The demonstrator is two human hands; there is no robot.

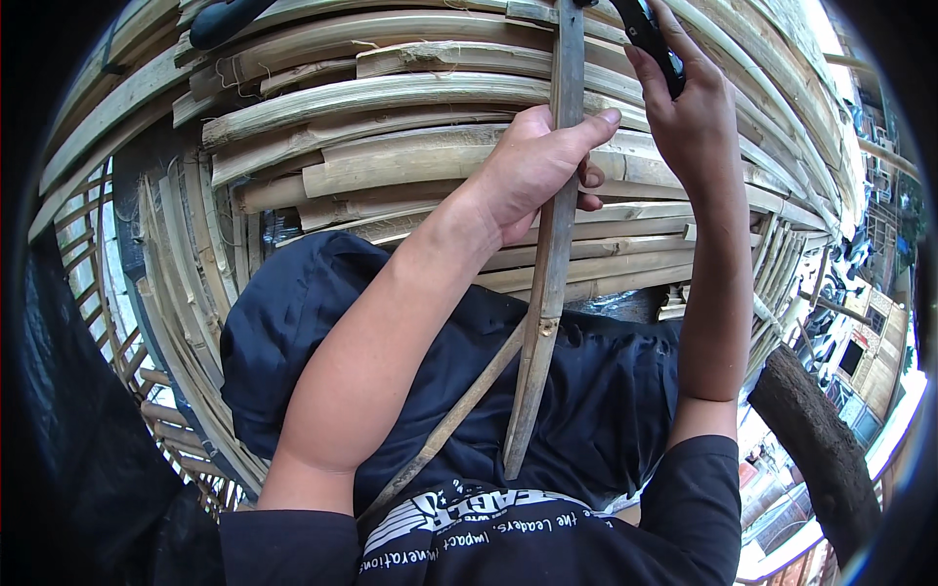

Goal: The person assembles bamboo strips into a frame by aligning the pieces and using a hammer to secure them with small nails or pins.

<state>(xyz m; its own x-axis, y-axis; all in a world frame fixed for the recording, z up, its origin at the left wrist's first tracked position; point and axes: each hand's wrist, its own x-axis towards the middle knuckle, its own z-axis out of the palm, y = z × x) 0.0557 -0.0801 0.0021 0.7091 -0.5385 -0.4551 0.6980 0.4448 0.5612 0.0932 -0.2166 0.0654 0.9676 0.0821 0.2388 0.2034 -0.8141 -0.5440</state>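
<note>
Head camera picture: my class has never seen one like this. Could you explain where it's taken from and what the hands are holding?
No machine here: just a person's bare hands. The picture comes from a wide camera worn on the head, looking down, so straight edges bend. Pale bamboo slats lie side by side beneath the hands. The left hand grips a long grey bamboo strip, whose lower end reaches over the person's dark clothes. The right hand holds a black tool; part is out of view, so I can't say which kind.
</note>
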